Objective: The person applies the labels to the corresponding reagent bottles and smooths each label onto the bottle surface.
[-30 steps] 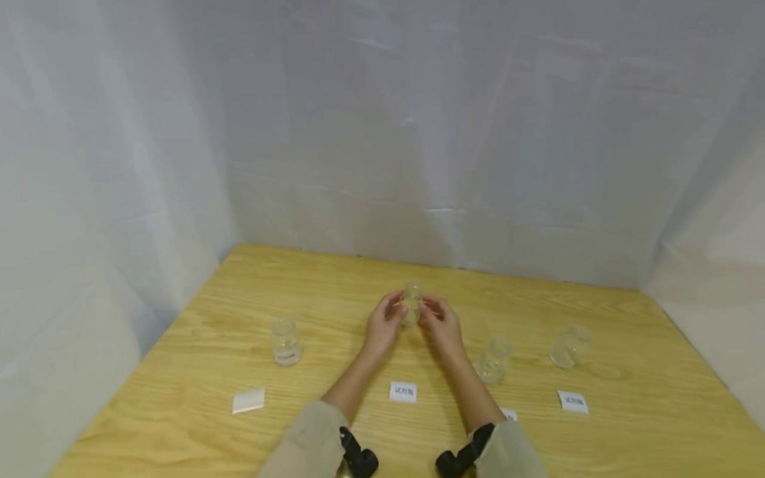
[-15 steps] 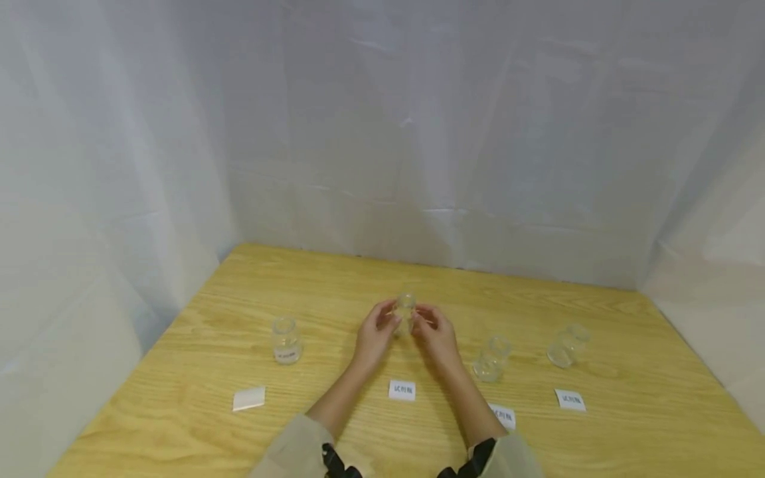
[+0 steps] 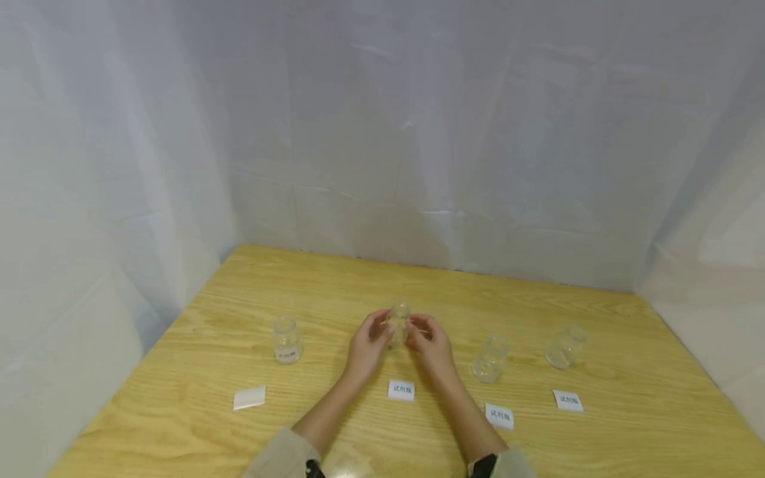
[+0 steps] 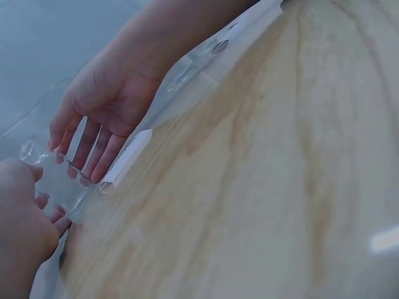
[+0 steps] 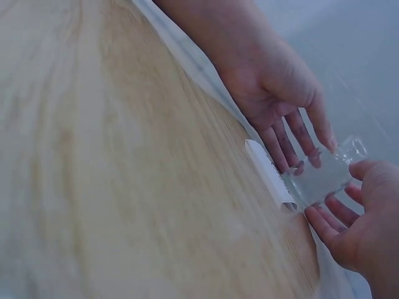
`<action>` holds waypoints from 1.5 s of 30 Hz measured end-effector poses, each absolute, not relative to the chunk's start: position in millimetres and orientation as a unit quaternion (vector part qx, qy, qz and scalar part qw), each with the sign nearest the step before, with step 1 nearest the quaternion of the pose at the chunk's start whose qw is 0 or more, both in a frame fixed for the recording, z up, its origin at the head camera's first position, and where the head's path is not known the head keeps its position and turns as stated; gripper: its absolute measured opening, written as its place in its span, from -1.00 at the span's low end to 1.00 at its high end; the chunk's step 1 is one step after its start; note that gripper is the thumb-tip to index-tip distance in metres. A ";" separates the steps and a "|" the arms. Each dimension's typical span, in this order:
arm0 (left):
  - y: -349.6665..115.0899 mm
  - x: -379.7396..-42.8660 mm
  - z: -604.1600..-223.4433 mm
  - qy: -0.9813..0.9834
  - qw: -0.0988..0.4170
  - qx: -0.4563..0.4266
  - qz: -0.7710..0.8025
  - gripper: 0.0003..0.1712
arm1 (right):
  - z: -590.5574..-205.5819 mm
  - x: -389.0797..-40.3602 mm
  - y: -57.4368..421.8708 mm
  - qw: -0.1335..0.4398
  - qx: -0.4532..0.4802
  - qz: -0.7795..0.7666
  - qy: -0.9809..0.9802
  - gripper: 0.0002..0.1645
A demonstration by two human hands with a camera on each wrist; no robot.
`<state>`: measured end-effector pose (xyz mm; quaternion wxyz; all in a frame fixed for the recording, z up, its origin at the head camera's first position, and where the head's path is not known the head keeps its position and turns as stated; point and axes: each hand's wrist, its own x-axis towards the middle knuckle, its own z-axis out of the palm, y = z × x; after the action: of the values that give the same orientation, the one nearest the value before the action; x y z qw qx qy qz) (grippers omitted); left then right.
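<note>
Left hand (image 3: 364, 348): partly curled, thumb and fingers holding the clear bottle's (image 3: 399, 325) left side.
Right hand (image 3: 437, 350): likewise, gripping its right side.
Bottle position: roughly upright between my hands, beyond the middle label (image 3: 401, 390); I cannot tell whether its base touches the surface (image 3: 335, 285).
Sleeves (image 3: 277, 457): cut off below.

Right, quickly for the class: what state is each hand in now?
Left hand: holding a bottle between thumb and fingers.
Right hand: holding the same bottle.
</note>
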<state>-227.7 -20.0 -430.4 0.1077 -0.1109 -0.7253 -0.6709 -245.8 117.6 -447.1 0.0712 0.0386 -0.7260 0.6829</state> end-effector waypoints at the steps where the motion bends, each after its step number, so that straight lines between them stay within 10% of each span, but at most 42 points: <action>1: -20.3 -229.5 -434.5 -0.727 0.112 -0.112 -0.668 -0.60 | -447.3 -245.2 117.3 0.072 0.040 0.683 -0.726 -0.64; 45: -54.0 -204.4 -448.4 -0.741 0.090 -0.091 -0.659 -0.52 | -430.9 -208.7 95.5 0.025 0.088 0.686 -0.722 -0.68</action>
<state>-204.4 -54.0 -448.4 0.0899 -0.0907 -0.7412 -0.6590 -208.7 95.5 -430.9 0.0253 0.0878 -0.7221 0.6857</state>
